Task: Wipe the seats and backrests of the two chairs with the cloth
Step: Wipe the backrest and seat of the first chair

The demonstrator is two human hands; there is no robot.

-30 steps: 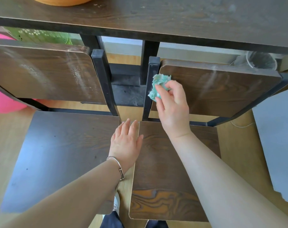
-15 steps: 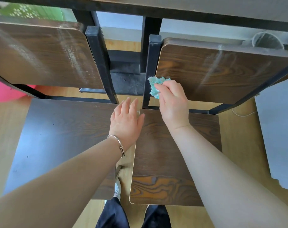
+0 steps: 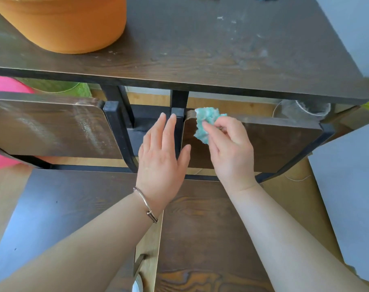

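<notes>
While right hand (image 3: 230,148) pinched crumpled teal cloth (image 3: 205,125) at top left corner of right chair's brown wooden backrest (image 3: 274,148), left hand (image 3: 160,159) flat, fingers straight, empty. Left chair's brown wooden backrest (image 3: 42,127) showed pale streaks, likely wiped. Right one looked barely begun. Dark wooden seats (image 3: 200,228): could not tell.

The table (image 3: 200,60) overhung the top edges of the left backrest (image 3: 42,127) and right backrest (image 3: 280,144), pinching the room above; black frame posts (image 3: 116,131) and the left hand (image 3: 160,159) filled the gap between them; the right seat (image 3: 200,228) lay open; a grey panel (image 3: 348,197) stood near its right side.
</notes>
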